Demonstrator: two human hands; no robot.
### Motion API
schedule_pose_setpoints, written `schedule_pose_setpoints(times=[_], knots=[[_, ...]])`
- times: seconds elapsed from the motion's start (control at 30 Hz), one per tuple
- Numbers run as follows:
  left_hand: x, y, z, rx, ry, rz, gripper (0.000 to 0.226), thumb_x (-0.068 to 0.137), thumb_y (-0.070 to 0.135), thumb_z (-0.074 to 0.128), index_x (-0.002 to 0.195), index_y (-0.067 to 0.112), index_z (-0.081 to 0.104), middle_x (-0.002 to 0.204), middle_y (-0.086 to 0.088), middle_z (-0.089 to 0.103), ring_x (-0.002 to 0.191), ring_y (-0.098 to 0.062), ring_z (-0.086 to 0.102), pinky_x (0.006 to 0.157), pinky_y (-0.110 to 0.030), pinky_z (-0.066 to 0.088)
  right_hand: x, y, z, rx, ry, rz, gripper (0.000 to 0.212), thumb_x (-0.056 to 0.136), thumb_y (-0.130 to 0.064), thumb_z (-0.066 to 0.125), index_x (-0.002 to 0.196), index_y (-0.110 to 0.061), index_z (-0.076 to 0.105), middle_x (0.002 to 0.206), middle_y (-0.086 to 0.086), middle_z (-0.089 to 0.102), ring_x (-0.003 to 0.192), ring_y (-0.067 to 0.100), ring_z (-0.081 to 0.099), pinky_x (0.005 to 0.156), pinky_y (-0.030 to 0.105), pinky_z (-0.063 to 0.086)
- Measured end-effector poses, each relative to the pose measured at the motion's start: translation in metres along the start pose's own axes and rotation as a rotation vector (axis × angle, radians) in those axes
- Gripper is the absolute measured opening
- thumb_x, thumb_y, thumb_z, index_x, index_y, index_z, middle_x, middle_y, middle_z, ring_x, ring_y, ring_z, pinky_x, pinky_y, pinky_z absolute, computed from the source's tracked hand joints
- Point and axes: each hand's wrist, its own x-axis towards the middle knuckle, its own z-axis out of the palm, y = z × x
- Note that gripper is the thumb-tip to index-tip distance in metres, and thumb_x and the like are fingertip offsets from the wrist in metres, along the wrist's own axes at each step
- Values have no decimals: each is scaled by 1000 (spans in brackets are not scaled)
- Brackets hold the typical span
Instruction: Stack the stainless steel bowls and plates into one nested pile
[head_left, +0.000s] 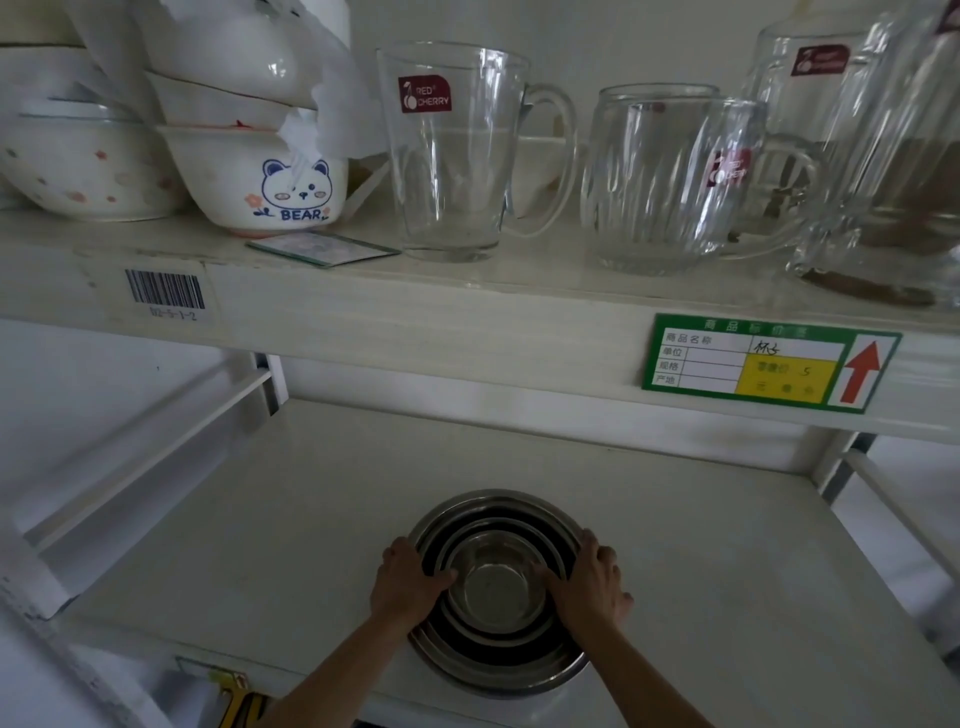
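The left hand (408, 582) lay over the left rim of the nested pile of steel bowls (496, 592), its thumb hooked inward over the rims and its fingers curled down the outside. The right hand (589, 582) mirrored it on the right rim, thumb reaching in toward the smallest bowl (496, 590) at the centre, fingers wrapped round the outer edge. Both hands clasped the pile between them.

The pile sat on the lower shelf (260, 545), a pale white board, close to its front edge; the largest bowl's near rim came almost to that lip. Bare shelf spread to the left, right and behind the pile, back to the rear wall. A slanted white bracket (150, 452) ran along the left side, and a frame post (841, 462) stood at the right rear corner, both well apart from the bowls.

Overhead, the upper shelf (415, 312) carried a barcode sticker (164, 291) on its front and a green price label (769, 364) with a red arrow. On it stood stacked ceramic bowls, one printed with a bear (270, 182), a flat card (324, 248) just beside it, then a clear glass mug (452, 156), a ribbed glass mug (654, 182) and a large glass pitcher (883, 156) at the far right.
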Motion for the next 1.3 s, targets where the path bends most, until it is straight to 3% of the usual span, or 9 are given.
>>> schedule_pose_setpoints(times=[0.27,0.63,0.87,1.07,1.3], knots=[[2,0,3,-10,15,13,108,81,53,65,151,-2,2,160,-17,15,146,-27,23,115,-33,25,-1,4,5,28,53,-32,86,84,-57,60,151,-23,17,146,4,36,130,26,43,96,41,44],[3,1,4,7,16,4,112,80,52,66,151,-1,-2,161,-14,11,147,-28,22,115,-38,26,0,7,12,19,91,-47,86,84,-62,56,150,-24,17,144,3,38,127,25,45,92,38,43],[-2,3,-1,43,-3,16,113,80,55,64,151,-1,-3,161,-15,8,148,-28,16,117,-39,23,0,5,9,23,63,-41,88,83,-62,57,151,-24,16,145,6,36,128,27,43,96,41,42],[-7,5,-6,127,9,31,109,77,63,62,151,2,8,157,-17,17,144,-31,25,112,-42,32,0,4,5,33,44,-27,90,81,-64,58,151,-24,18,145,7,37,130,28,42,96,44,41],[-7,10,-14,179,39,77,111,79,66,56,151,1,2,159,-21,11,147,-34,16,116,-44,25,0,3,-9,73,-36,0,90,81,-65,57,151,-25,17,149,8,35,135,29,38,102,48,34]])
